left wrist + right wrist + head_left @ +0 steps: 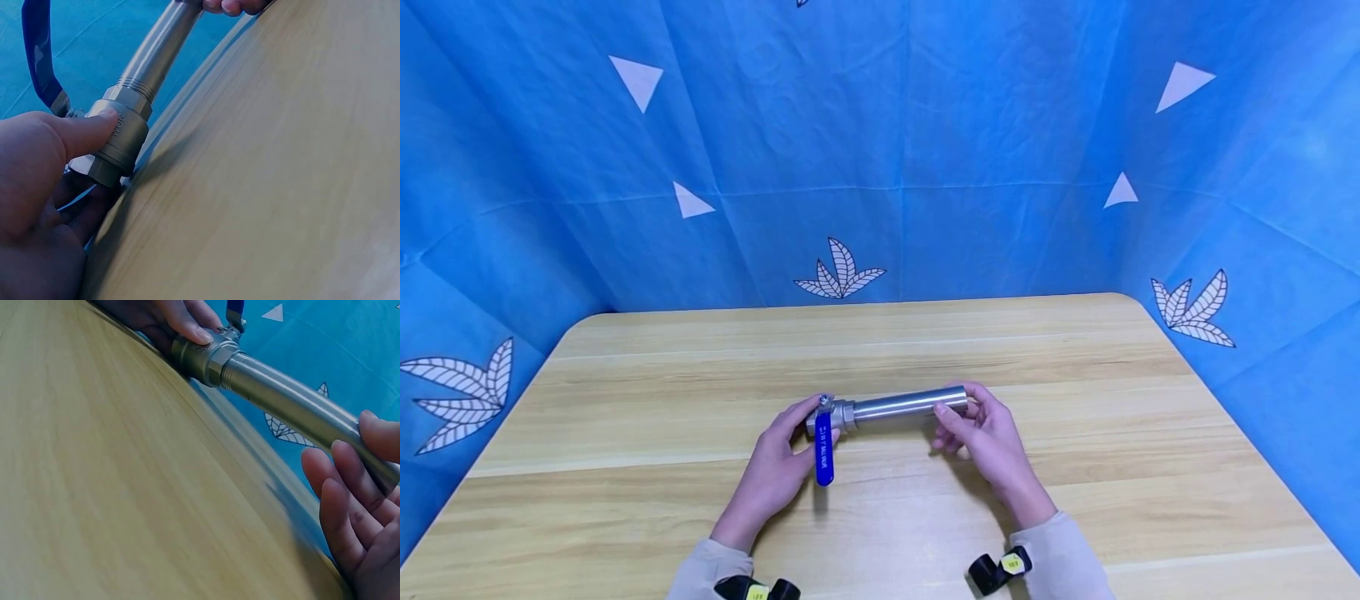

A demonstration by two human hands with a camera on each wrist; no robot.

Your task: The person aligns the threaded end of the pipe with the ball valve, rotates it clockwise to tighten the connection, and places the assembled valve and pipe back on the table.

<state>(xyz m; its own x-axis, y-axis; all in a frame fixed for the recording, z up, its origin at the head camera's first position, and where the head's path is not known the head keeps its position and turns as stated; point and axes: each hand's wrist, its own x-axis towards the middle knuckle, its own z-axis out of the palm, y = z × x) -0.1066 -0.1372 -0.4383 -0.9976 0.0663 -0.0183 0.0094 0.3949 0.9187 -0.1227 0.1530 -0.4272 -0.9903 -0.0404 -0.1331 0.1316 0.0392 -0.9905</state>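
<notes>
A steel ball valve (844, 415) with a blue lever handle (824, 450) has a shiny metal pipe (898, 406) joined to its right side; a few threads show at the joint in the left wrist view. My left hand (778, 471) grips the valve body, its thumb (94, 131) pressed along the side and its fingers partly hidden behind. The lever points toward me in the head view. My right hand (988, 437) holds the pipe's free end between thumb (381, 434) and fingers (356, 465). Valve and pipe are held over the table, tilted slightly up to the right in the head view.
The wood-grain table (662, 392) has rounded far corners. A blue cloth (962, 125) with white triangles and leaf prints hangs behind it and along both sides. Black wrist cameras (1000, 571) sit at both sleeves.
</notes>
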